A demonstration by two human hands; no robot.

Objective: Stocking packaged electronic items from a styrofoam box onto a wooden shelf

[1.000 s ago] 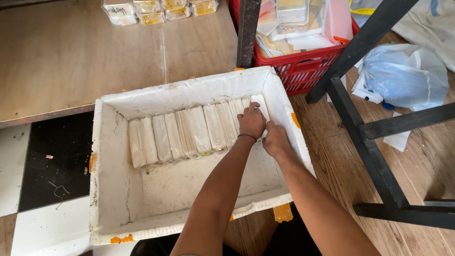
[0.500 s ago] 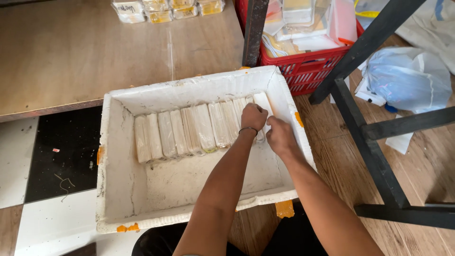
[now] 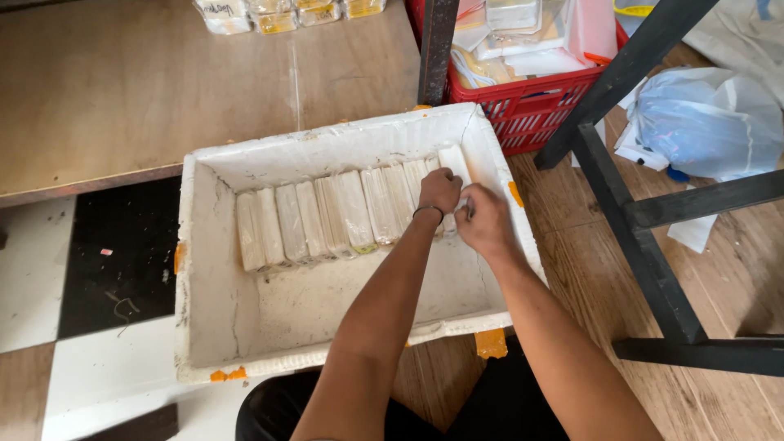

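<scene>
A white foam box (image 3: 327, 139) sits on the floor in front of me. A row of clear-wrapped pale packets (image 3: 327, 216) stands on edge along its far wall. My left hand (image 3: 441, 192), with a dark wristband, is curled over the top of the packets at the right end of the row. My right hand (image 3: 483, 222) is just beside it, fingers closed on the near end of the rightmost packet (image 3: 452, 157). The two hands almost touch. The fingertips are hidden behind the knuckles.
A red plastic basket (image 3: 531, 106) filled with wrapped packs stands behind the box's right corner. A black frame leg (image 3: 645, 253) crosses on the right, by a bluish plastic bag (image 3: 710, 114). A wooden board (image 3: 163, 90) at the back carries more packs (image 3: 278, 12).
My left hand has curled from flat fingers into a closed grip on the end packets. My right hand has moved up and closer to it. The view has shifted slightly.
</scene>
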